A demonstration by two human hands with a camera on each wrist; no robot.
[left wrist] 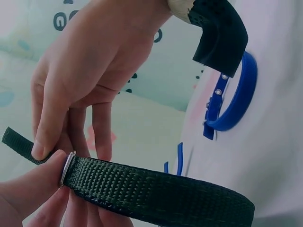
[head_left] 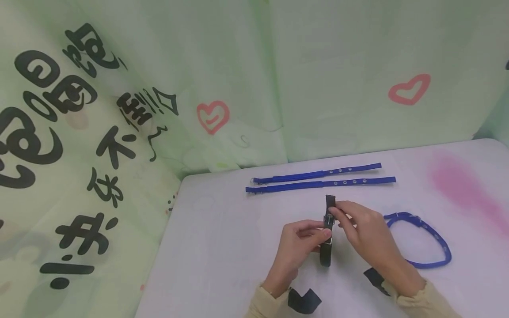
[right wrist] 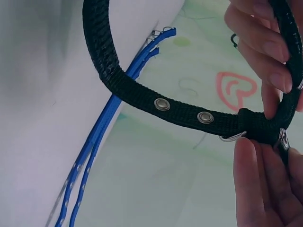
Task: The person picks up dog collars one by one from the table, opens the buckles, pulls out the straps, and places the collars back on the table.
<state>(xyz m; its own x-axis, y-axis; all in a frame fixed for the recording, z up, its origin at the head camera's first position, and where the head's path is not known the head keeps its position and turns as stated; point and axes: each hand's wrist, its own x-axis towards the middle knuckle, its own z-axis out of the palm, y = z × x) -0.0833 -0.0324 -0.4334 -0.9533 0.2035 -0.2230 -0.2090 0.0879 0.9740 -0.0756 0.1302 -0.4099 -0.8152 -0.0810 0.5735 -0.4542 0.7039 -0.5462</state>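
A black woven collar (head_left: 325, 258) with a metal buckle is held up in front of me, bent into a loop. My left hand (head_left: 296, 249) pinches it between thumb and fingers, with the thumb at a metal ring (left wrist: 67, 169) in the left wrist view. Just above, my right hand (head_left: 367, 232) pinches the strap by the buckle. The strap's tip (head_left: 330, 201) sticks up past those fingers. Metal eyelets (right wrist: 162, 104) dot the collar band in the right wrist view. My fingers partly cover the buckle.
Two blue collars, one farther back (head_left: 294, 177) and one nearer (head_left: 302, 187), lie straight near the far edge of the white table (head_left: 210, 247). A third blue collar (head_left: 433, 265) forms a loop beside my right forearm. A green printed curtain (head_left: 338, 88) hangs behind.
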